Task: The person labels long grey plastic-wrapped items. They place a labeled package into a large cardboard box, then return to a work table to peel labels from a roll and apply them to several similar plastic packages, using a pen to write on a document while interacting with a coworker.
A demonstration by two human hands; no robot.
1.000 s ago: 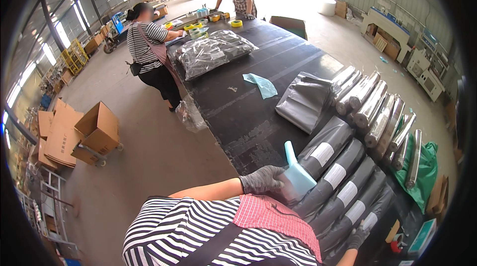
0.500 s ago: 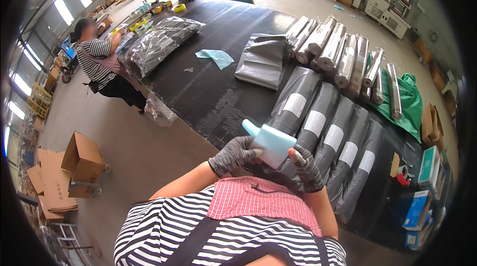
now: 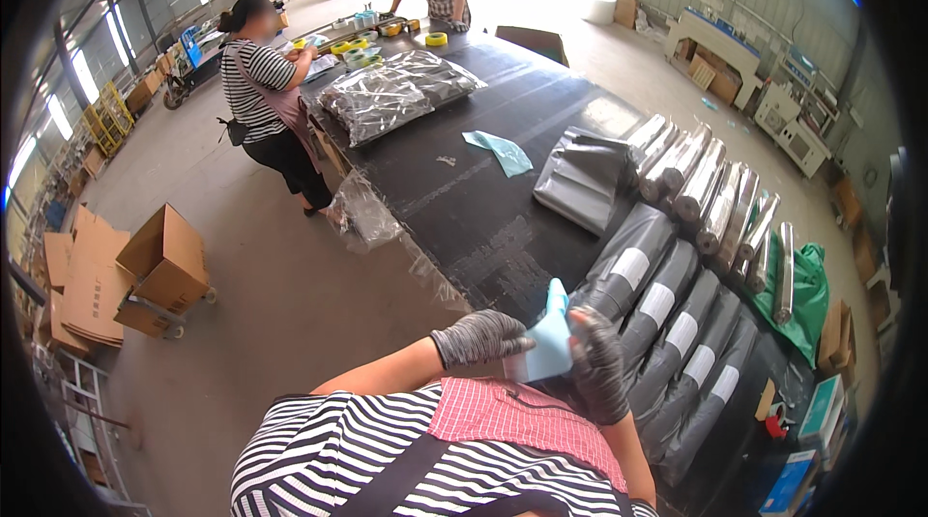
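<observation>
Light-blue sheet point(image 3: 551, 348): held between both hands just above the person's red checked apron point(image 3: 522, 420), at the near edge of the black tabletop point(image 3: 464, 198); upper corner stands up, lower part bends between the gloves.
Cardboard boxes point(image 3: 159, 261): far left on the concrete floor, one open, flat ones stacked beside it.
Co-worker in striped top point(image 3: 261, 101): stands at the left edge of the tabletop, well apart from the sheet, hands toward rolls of tape.
Clear-wrapped bundle point(image 3: 391, 92): lies on the far part of the tabletop, near that co-worker.
Left hand point(image 3: 480, 337): grey knit glove, fingers closed, pinching the sheet's left edge.
Second blue sheet point(image 3: 498, 152): flat on the tabletop, mid-distance, untouched.
Right hand point(image 3: 599, 362): grey knit glove, closed on the sheet's right side, thumb on the front.
Handling, judged: thin, light and limp; it flexes under its own weight, so it probably creases easily and may slip on knit gloves. Best hold looks like a pinch at opposite edges, as now.
Grey bagged rolls point(image 3: 667, 309): row with white labels, just right of the hands, touching one another.
Folded grey bag point(image 3: 580, 179): beyond the row, lying flat.
Silvery rolls point(image 3: 715, 198): side by side, far right.
Green bag point(image 3: 807, 285): at the tabletop's right end, under the last silvery rolls.
</observation>
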